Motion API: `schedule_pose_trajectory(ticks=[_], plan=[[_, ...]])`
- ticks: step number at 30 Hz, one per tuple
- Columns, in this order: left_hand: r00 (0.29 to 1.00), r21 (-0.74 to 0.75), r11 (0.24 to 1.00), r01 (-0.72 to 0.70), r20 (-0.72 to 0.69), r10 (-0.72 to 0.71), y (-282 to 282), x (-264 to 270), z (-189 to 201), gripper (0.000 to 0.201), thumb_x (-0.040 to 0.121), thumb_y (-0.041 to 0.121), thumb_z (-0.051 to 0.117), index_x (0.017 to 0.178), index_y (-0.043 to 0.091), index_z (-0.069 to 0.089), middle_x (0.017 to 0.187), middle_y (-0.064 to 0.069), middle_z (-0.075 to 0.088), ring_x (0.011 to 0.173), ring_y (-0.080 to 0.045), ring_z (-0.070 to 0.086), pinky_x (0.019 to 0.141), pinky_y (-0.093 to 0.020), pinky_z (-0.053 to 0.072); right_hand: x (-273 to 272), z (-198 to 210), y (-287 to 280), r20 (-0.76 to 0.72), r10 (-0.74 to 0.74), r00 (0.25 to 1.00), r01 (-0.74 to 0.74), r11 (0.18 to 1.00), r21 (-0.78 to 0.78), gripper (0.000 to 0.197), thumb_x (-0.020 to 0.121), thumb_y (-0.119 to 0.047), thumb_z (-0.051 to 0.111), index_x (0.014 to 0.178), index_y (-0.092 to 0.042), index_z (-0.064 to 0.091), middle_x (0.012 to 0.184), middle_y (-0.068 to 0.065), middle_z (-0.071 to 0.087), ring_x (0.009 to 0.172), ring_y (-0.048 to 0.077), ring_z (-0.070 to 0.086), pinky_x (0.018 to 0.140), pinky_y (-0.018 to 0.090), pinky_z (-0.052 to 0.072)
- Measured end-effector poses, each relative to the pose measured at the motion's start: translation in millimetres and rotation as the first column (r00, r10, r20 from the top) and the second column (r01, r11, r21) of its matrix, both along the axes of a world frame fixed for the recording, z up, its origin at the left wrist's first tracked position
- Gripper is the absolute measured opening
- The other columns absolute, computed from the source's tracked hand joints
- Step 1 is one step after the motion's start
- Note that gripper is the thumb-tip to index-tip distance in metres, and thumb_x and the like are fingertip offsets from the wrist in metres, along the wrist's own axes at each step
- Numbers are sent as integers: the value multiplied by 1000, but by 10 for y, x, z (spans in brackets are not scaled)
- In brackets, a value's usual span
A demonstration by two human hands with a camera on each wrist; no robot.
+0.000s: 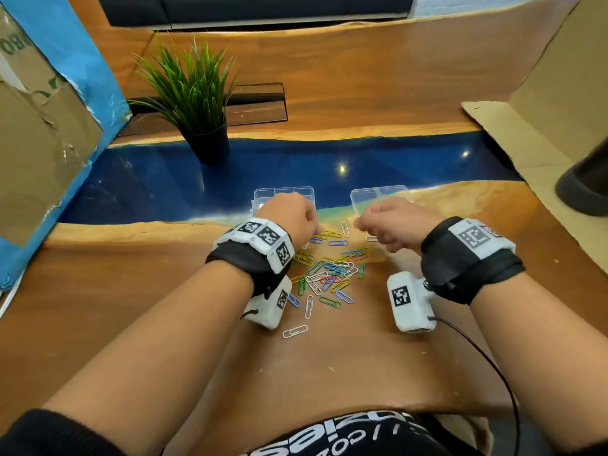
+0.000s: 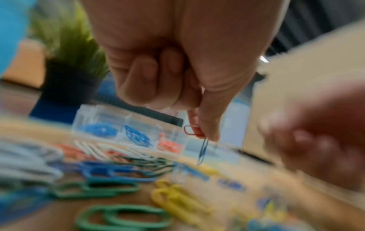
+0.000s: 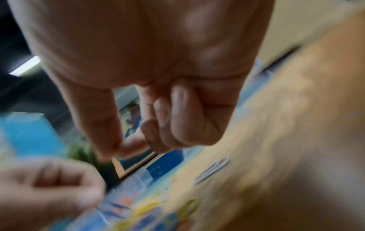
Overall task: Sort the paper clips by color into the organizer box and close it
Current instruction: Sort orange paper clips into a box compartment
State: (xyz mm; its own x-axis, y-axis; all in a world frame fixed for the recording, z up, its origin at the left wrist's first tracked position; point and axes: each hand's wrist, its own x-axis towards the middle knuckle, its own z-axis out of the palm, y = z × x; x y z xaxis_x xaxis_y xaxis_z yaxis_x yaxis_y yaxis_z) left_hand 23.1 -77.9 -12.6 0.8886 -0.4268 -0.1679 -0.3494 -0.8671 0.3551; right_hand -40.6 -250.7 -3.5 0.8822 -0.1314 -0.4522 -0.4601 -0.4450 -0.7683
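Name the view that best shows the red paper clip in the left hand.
Left wrist: the red paper clip sits pinched at the left hand's fingertips. In the head view the hand hides it; the right wrist view is too blurred.

paper clips (image 1: 329,271) on table: blue, green, yellow, white, red-orange mixed. clips pinched by left hand (image 2: 168,62): one red (image 2: 190,130), one blue (image 2: 203,150). organizer box (image 1: 283,194) clear; holds blue, orange-red clips. table (image 1: 329,363) brown wood, glossy blue band. plant (image 1: 190,83) green, pot black. wrist straps (image 1: 467,261) black, white blocks carrying black-white square markers.
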Motion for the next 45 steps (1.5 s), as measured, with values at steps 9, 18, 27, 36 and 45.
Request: schedule_pose_trajectory(ticks=[9, 18, 27, 36, 45], plan=[[951, -260, 954, -153, -300, 71, 215, -9, 57, 26, 83, 38, 69, 74, 15, 61, 56, 9, 46, 49, -6, 41, 49, -19, 34, -45, -53, 123, -95, 299, 949, -286, 701, -653, 5, 78, -23, 73, 78, -18, 75, 87, 1, 73, 82, 17, 64, 67, 21, 42], [638, -500, 600, -625, -770, 24, 248, -88, 60, 29, 99, 19, 39, 71, 11, 42, 64, -7, 45, 46, -14, 38, 35, -14, 33, -43, -19, 203, -85, 347, 934, -310, 667, -678, 13, 83, -21, 63, 85, -17, 75, 92, 3, 72, 89, 20, 64, 67, 22, 40], [909, -224, 971, -85, -418, -16, 232, -178, 40, 16, 85, 34, 64, 81, 18, 63, 58, 6, 45, 46, -9, 40, 46, -18, 32, -10, -82, 241, -179, 371, 911, -384, 608, -695, 27, 79, -33, 68, 91, -9, 71, 93, 8, 70, 90, 23, 65, 81, 35, 56], [947, 142, 936, 322, -64, -316, -14, -408, 2, 15, 79, 34, 68, 91, 26, 72, 80, 7, 54, 81, -14, 52, 67, -25, 40, -47, -65, 171, -106, 317, 942, -306, 689, -657, 17, 80, -27, 64, 83, -12, 73, 89, 6, 70, 88, 21, 62, 72, 26, 47], [950, 12, 953, 304, -77, -302, 34, -395, 14, 17, 84, 21, 58, 89, 16, 74, 75, 3, 60, 76, -14, 54, 59, -17, 35, -97, -38, 178, -22, 34, 999, -32, 996, 81, 21, 84, -12, 42, 65, -13, 51, 61, 3, 42, 46, 13, 30, 42, 19, 28]])
